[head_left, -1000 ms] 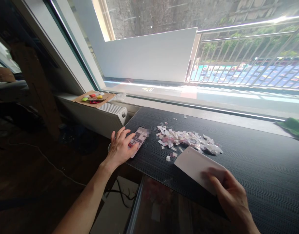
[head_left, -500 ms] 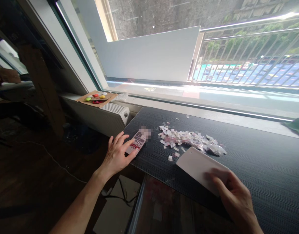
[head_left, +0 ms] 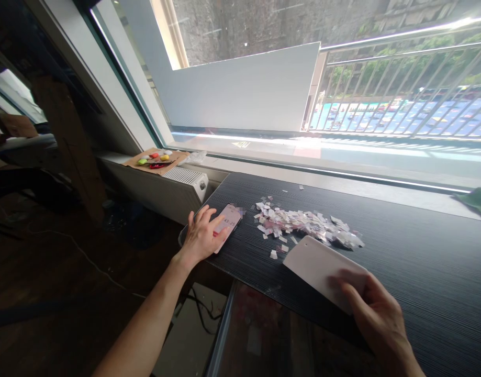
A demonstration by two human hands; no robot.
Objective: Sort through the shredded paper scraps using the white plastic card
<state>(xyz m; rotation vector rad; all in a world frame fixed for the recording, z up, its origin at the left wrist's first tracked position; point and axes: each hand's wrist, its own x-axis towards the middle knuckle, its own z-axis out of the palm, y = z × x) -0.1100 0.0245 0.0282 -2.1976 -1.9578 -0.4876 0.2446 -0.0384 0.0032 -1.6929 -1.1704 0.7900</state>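
Note:
A phone (head_left: 231, 213) with a pinkish lit screen lies on the dark table. Over its lower left part is my left hand (head_left: 203, 234), fingers spread, thumb and fingertips at the screen; whether they press on it I cannot tell. In my right hand (head_left: 381, 314) is a flat whitish rectangular plate (head_left: 316, 264) with rounded corners and a small hole near one corner. My thumb lies on top of it and the other fingers are hidden underneath. Just beyond the plate's far edge spreads a heap of small white paper-like scraps (head_left: 303, 222).
The dark wood-grain table (head_left: 432, 267) reaches to the window sill. A white radiator-like unit (head_left: 191, 180) stands left of it, bearing a cardboard piece (head_left: 132, 159) with coloured lumps. A green cloth (head_left: 478, 201) lies at the far right. Cables hang below the table.
My left hand has moved slightly right and up over the phone, which now sits a bit further right. Its screen has switched from a keypad-like page to large digits. My right hand barely moved.

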